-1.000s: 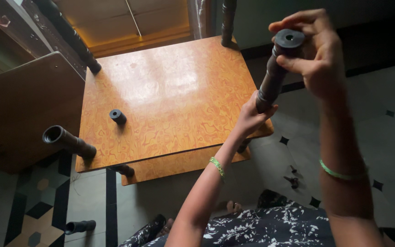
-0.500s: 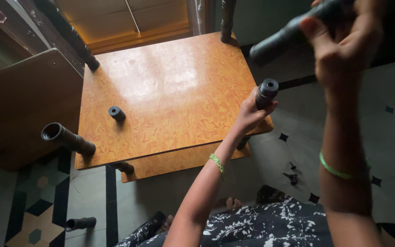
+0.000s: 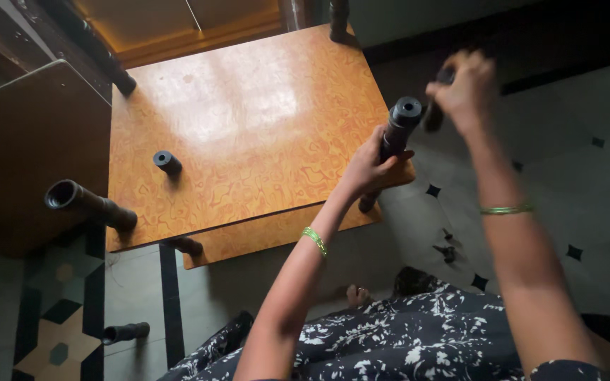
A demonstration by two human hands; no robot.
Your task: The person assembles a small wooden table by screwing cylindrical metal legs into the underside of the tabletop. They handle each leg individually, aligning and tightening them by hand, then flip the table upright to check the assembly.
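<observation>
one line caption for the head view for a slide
Left hand grips a black tube leg at the orange board's corner; right hand lifts a blurred dark piece.

— What is the person wearing?
— A dark garment [image 3: 418,339] with a white leafy print, and bare forearms.
— Any jewellery?
— A thin green bangle [image 3: 314,240] at the left wrist, and a green bangle [image 3: 506,209] at the right wrist.

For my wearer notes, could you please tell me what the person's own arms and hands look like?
Both forearms are bare, with no sleeves in view. The left hand and the right hand wear no gloves. Each wrist carries a thin green bangle: left bangle, right bangle.
</observation>
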